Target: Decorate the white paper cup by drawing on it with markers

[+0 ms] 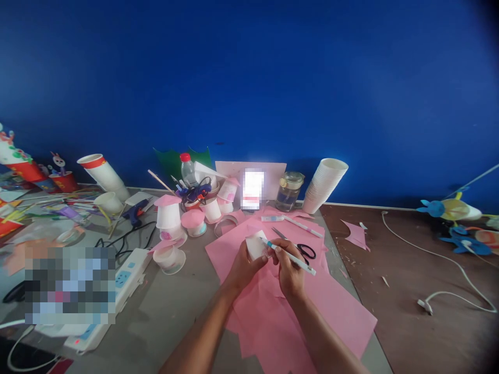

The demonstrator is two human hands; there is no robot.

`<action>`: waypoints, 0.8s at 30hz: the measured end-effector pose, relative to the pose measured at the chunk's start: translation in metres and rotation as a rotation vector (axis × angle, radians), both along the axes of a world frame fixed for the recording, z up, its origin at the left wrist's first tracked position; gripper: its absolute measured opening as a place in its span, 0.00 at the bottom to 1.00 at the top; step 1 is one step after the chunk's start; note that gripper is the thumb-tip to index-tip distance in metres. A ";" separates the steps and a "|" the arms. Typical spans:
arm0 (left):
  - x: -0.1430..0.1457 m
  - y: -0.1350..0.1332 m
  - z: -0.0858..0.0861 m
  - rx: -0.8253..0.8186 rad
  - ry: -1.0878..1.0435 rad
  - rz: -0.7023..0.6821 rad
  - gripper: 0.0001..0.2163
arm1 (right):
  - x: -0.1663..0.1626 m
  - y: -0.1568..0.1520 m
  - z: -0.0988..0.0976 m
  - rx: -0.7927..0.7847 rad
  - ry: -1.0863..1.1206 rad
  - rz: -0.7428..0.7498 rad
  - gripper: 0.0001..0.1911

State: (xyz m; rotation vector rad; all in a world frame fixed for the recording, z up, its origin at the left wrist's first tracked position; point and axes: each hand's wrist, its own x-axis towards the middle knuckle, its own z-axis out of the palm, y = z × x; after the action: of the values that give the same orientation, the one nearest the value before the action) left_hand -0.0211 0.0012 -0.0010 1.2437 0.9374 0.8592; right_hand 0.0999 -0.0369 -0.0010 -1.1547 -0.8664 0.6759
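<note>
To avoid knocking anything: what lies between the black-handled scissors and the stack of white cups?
A loose white pen on the pink paper, in the head view.

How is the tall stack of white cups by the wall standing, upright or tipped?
Tipped: the stack of white cups leans at a slant, its open top end toward the blue wall.

A craft workshop is showing here: pink paper sheets [296, 306] are lying under the hands, a stack of paper cups [324, 184] and glue gun [135, 210] sitting beyond them on the tabletop [179, 306].
</note>
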 end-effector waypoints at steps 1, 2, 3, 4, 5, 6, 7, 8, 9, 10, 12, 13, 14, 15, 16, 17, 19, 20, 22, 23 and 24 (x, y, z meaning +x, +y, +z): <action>0.000 0.000 -0.001 -0.003 -0.004 -0.001 0.29 | 0.000 0.000 0.000 -0.003 -0.001 0.000 0.09; 0.000 0.000 -0.002 -0.006 -0.004 -0.001 0.29 | 0.000 0.000 0.000 -0.007 -0.005 0.000 0.09; 0.000 0.001 -0.003 -0.010 0.001 0.001 0.29 | 0.000 0.000 0.000 -0.010 -0.011 0.000 0.09; 0.000 0.001 -0.004 -0.012 0.006 0.002 0.29 | 0.000 0.000 -0.001 -0.012 -0.019 0.000 0.09; 0.000 0.001 -0.005 -0.014 0.007 0.004 0.29 | 0.000 0.000 -0.001 -0.013 -0.025 -0.001 0.09; 0.000 0.001 -0.006 -0.013 0.004 0.006 0.29 | 0.000 -0.001 -0.001 -0.012 -0.031 -0.001 0.09; 0.000 0.002 -0.006 -0.012 -0.001 0.006 0.29 | 0.001 -0.001 -0.001 -0.009 -0.032 0.001 0.09; -0.001 0.002 -0.006 -0.011 -0.008 0.005 0.29 | 0.001 -0.001 -0.001 -0.004 -0.029 0.004 0.09; -0.001 0.001 -0.006 -0.010 -0.010 0.004 0.28 | 0.000 -0.001 -0.002 0.000 -0.024 0.009 0.09; -0.001 0.001 -0.006 -0.010 -0.011 0.004 0.28 | 0.000 -0.001 -0.002 0.004 -0.017 0.011 0.09; -0.001 0.001 -0.005 -0.013 -0.015 0.000 0.28 | 0.000 -0.001 -0.003 0.006 -0.002 0.010 0.09; -0.001 0.001 -0.005 -0.016 -0.021 -0.003 0.28 | 0.000 -0.001 -0.003 0.007 0.007 0.006 0.09; -0.001 0.000 -0.004 -0.017 -0.027 -0.006 0.28 | 0.000 -0.001 -0.004 0.007 0.015 0.002 0.09; 0.000 0.000 -0.003 -0.019 -0.031 -0.010 0.28 | 0.000 -0.001 -0.004 0.006 0.022 0.001 0.09; 0.000 0.000 -0.003 -0.021 -0.031 -0.010 0.28 | 0.000 -0.001 -0.004 0.007 0.028 0.004 0.09; 0.000 0.000 -0.002 -0.023 -0.027 -0.009 0.28 | 0.000 -0.001 -0.005 0.009 0.031 0.008 0.09; 0.000 0.000 -0.002 -0.028 -0.022 -0.005 0.28 | 0.000 -0.001 -0.005 0.006 0.029 0.017 0.09; 0.000 0.000 -0.002 -0.030 -0.023 -0.004 0.28 | 0.000 0.000 -0.005 0.006 0.026 0.017 0.09; 0.000 0.000 -0.002 -0.023 -0.024 -0.006 0.28 | 0.000 0.000 -0.005 0.003 0.022 0.013 0.09; 0.000 0.001 -0.003 -0.015 -0.019 -0.004 0.28 | 0.001 0.000 -0.005 0.000 0.020 0.011 0.09; 0.000 0.001 -0.004 -0.008 -0.010 0.003 0.27 | 0.001 0.000 -0.005 0.000 0.017 0.009 0.09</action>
State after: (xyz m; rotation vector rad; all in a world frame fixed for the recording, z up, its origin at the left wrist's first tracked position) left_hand -0.0214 0.0023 -0.0046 1.2303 0.9337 0.8631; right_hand 0.1006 -0.0372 -0.0062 -1.1449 -0.8576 0.6919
